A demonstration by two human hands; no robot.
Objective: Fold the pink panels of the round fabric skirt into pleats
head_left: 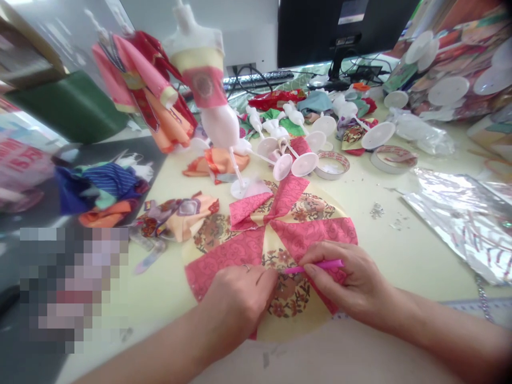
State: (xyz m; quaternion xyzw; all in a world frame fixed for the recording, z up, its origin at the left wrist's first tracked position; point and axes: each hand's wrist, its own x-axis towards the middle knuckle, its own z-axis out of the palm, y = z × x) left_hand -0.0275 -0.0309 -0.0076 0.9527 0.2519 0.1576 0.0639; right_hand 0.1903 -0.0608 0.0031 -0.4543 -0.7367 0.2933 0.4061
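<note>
A round piece of doll-sized clothing (312, 232), pink panels between cream flower-patterned ones, lies spread flat on the table. My right hand (352, 277) pinches a slim pink pen-like tool (326, 265), its tip pointing left just over the cloth. Beside that tip my left hand (240, 298), a ring on one finger, rests on the cloth with its fingers pressed together. Whatever they may hold is hidden. Behind the cloth stands a small white mannequin (220, 125) wearing a pink and cream band.
Small mannequins (276, 128) and tape rolls (332, 164) lie at the back, before a monitor (340, 32). A silver plastic bag (464, 224) and scattered tiny shiny pieces (376, 210) are right. Doll clothes (180, 216) lie left; a pink doll robe (136, 74) hangs behind.
</note>
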